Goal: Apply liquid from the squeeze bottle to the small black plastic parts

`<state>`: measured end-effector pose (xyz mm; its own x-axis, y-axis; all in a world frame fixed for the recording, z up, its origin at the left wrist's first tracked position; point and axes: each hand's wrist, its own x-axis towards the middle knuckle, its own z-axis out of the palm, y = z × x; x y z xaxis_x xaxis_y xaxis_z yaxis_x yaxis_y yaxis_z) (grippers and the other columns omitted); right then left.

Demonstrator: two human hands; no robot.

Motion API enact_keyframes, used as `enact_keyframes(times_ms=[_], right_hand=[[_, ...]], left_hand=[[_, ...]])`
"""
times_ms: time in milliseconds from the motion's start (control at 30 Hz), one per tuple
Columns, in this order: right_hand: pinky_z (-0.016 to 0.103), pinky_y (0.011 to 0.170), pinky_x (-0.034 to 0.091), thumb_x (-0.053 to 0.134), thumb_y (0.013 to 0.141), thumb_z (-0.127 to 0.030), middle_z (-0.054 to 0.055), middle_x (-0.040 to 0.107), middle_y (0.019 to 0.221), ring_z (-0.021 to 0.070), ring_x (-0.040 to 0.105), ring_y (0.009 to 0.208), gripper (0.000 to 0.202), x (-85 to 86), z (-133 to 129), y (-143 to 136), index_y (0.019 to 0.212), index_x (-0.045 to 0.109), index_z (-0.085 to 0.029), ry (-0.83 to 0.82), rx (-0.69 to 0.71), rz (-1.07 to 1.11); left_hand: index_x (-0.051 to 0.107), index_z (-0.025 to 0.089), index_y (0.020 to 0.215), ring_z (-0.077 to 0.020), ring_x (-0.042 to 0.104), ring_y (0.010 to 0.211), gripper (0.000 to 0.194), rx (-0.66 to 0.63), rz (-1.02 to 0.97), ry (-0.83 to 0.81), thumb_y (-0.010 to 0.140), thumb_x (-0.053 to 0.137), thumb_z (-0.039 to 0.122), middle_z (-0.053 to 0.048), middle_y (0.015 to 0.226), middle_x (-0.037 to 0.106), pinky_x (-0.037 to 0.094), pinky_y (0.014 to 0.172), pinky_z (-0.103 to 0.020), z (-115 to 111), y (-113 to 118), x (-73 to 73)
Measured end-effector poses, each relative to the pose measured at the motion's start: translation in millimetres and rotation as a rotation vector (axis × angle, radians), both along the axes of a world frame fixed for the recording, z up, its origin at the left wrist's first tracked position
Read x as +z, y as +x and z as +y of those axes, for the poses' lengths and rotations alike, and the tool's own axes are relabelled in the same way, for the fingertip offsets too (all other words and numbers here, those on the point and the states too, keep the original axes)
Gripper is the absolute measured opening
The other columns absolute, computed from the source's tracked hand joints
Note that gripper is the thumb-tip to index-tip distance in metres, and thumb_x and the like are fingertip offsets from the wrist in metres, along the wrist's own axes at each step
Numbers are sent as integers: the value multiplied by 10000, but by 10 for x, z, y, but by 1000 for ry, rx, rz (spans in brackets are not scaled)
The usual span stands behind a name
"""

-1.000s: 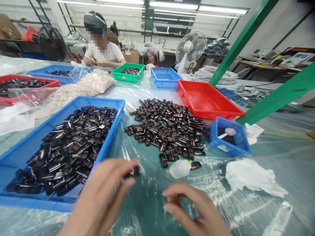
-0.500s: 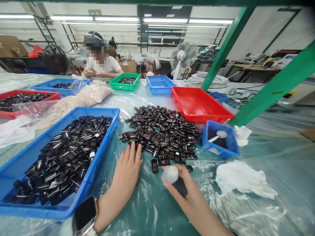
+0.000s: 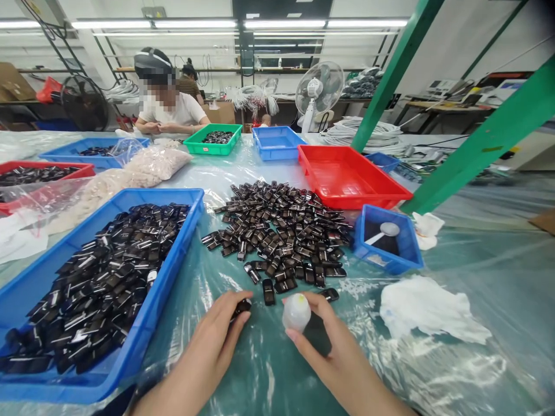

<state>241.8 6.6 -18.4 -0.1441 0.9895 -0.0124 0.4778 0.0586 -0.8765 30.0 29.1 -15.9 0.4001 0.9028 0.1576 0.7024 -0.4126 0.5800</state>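
Observation:
Between thumb and fingers, my left hand [image 3: 221, 323] pinches a small black plastic car-shaped piece [image 3: 241, 308] just above the plastic-covered table. My right hand [image 3: 327, 335] is closed around a whitish translucent bottle [image 3: 296, 312] with a yellowish spot at its top. Beyond both hands spreads a loose pile of similar dark pieces [image 3: 281, 231], a few of them lying apart at its near edge. To my left, a long blue tray [image 3: 171, 277] holds a heap of such pieces.
A red tray [image 3: 347, 179] stands behind the pile. At right are a small blue bin [image 3: 388, 263] with a white spoon [image 3: 389, 230] and a crumpled white cloth [image 3: 429, 309]. A green post [image 3: 485, 138] slants across the right. A person [image 3: 171, 110] sits opposite.
My left hand has drawn back from the pile's edge and closed on one dark piece. My right hand keeps hold of the bottle, almost in place. The view has shifted slightly.

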Motion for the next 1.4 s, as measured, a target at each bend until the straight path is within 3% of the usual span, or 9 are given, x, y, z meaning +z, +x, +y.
enact_keyframes(times_ms=[133,233,333,467,567,667,833,1133,1400], right_hand=[[350,768,525,448,917,-402,75,609,1040,227,595,979,315,56,-72,-12,1197,439,-256,-30,-72,55],[277,599,519,419,921,-494,31,595,867,201,588,797,351,105,-119,0,1197,476,-285,-75,-118,101],[256,536,495,452,898,-536,10,588,758,192,578,710,363,116,-132,20,1150,554,-296,-79,-108,108],[258,584,518,548,866,-475,39,679,898,222,650,826,301,61,-114,38,1101,627,-305,-51,-62,139],[233,575,517,614,835,-365,17,706,929,194,676,767,312,6,-104,54,1144,588,-334,7,-44,169],[187,521,497,646,803,-267,-21,719,870,165,690,718,346,-27,-108,75,1126,570,-364,64,-16,181],[219,687,551,746,705,-258,-32,741,958,163,698,757,384,-56,-142,107,1058,669,-388,182,-22,86],[265,695,573,758,661,-244,-24,755,919,181,700,714,406,-47,-166,91,1032,703,-400,173,-69,50],[227,609,558,747,661,-183,-49,743,888,173,698,698,479,-43,-128,60,1066,672,-426,239,8,108]], left_hand=[[451,243,1031,-160,605,723,184,3,-89,-130,1018,269,263,-9,830,600,487,625,-238,-73,-60,89],[466,232,930,-158,546,645,240,24,-148,-238,1015,262,324,4,759,555,421,557,-242,-84,-86,135],[435,224,784,-142,470,570,276,8,-177,-280,999,297,328,35,654,463,362,533,-245,-86,-97,125],[411,217,713,-140,440,551,280,20,-166,-287,961,417,349,38,628,436,315,514,-250,-94,-120,74],[482,213,785,-171,499,655,232,-31,-195,-299,953,443,368,3,728,511,360,584,-276,-112,-144,90],[521,235,941,-187,536,805,251,-59,-287,-344,1009,284,282,-13,855,535,397,732,-302,-140,-164,151],[495,303,1129,-190,507,1028,228,-81,-379,-393,998,328,220,-18,1061,513,378,898,-283,-161,-193,174],[500,335,1190,-213,539,1055,242,-79,-347,-387,985,393,264,-39,1098,526,444,911,-322,-166,-221,157],[538,336,1180,-199,564,995,255,-122,-296,-347,965,451,230,-27,1076,539,465,859,-281,-164,-220,204]])
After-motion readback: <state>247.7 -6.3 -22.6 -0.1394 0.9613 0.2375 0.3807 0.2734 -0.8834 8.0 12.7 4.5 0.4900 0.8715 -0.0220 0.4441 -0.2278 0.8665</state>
